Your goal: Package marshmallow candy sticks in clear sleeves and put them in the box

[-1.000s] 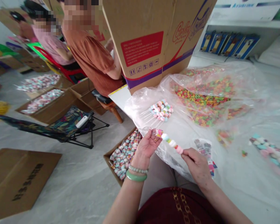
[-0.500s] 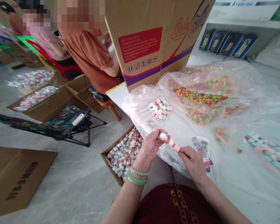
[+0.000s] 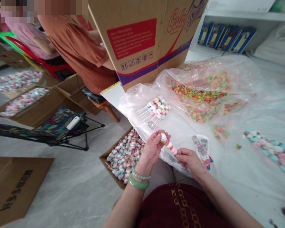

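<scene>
Between my two hands is a marshmallow skewer (image 3: 168, 144) in a clear printed wrapper, held tilted above my lap at the table edge. My left hand (image 3: 154, 144), with green beads and a bangle at the wrist, is closed round its upper left end. The fingers of my right hand (image 3: 188, 160) pinch its lower right end by a pink marshmallow. Just beyond lies a bunch of marshmallow skewers (image 3: 159, 107) on white sticks. Flat printed wrappers (image 3: 201, 147) lie right of my hands, and another wrapper (image 3: 153, 125) is by the sticks.
A large carton (image 3: 137, 41) stands at the back. Clear bags of coloured candy rings (image 3: 201, 98) spread over the table; loose marshmallows (image 3: 273, 152) lie at right. A box of wrapped skewers (image 3: 125, 158) is below left, near a folding stool (image 3: 61, 122). Co-workers sit behind.
The view has shifted slightly, so the background sits further left. Both hands still hold the marshmallow skewer, now angled a little more steeply downward.
</scene>
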Available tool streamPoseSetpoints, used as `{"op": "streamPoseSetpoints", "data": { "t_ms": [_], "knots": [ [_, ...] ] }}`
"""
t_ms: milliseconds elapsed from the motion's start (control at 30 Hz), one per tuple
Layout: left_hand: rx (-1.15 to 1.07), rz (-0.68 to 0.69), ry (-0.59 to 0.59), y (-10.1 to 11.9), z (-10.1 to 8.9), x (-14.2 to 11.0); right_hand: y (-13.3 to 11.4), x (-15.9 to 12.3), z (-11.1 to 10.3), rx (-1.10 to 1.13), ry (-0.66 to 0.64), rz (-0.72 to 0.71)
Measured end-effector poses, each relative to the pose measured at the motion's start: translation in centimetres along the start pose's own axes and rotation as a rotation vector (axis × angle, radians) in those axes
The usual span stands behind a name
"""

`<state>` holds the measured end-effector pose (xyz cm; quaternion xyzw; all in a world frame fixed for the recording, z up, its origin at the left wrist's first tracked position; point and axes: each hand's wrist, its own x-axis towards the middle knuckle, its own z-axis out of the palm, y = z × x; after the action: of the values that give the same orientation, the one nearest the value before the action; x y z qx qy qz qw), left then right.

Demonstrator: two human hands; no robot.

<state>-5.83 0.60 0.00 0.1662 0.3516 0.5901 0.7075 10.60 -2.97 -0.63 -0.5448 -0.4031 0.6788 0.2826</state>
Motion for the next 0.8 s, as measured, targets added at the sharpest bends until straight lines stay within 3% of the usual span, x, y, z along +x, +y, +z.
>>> {"op": "streamPoseSetpoints", "data": {
  "t_ms": [67,167,267,333,400,533,633,700,800],
  "knots": [
    [0.038,-0.013,-0.023,-0.1,0.2,-0.2,0.1,0.1,-0.4,-0.191,0.088,-0.115],
    [0.064,-0.014,0.006,-0.3,0.5,-0.3,0.2,0.0,-0.6,-0.589,0.285,-0.396],
    [0.063,-0.019,0.084,-0.9,0.5,0.1,0.2,-0.2,-0.2,-0.718,0.328,-0.528],
    [0.043,-0.037,0.106,-1.3,0.3,0.2,0.0,0.0,0.1,-0.577,0.267,-0.454],
    [0.013,-0.061,0.104,-1.5,0.2,0.2,-0.1,0.4,0.4,-0.284,0.151,-0.267],
    [-0.018,-0.126,0.053,-1.6,0.6,-0.4,-0.1,1.3,0.4,0.378,-0.236,0.165],
    [-0.026,-0.122,0.041,-1.9,0.9,-0.9,0.2,1.9,0.4,0.656,-0.423,0.348],
    [0.003,-0.101,0.046,-2.2,1.1,-1.0,0.1,1.9,0.6,0.706,-0.396,0.358],
    [0.053,-0.103,0.044,-2.7,1.2,-0.9,-0.4,1.7,1.2,0.553,-0.177,0.189]
  ]
}}
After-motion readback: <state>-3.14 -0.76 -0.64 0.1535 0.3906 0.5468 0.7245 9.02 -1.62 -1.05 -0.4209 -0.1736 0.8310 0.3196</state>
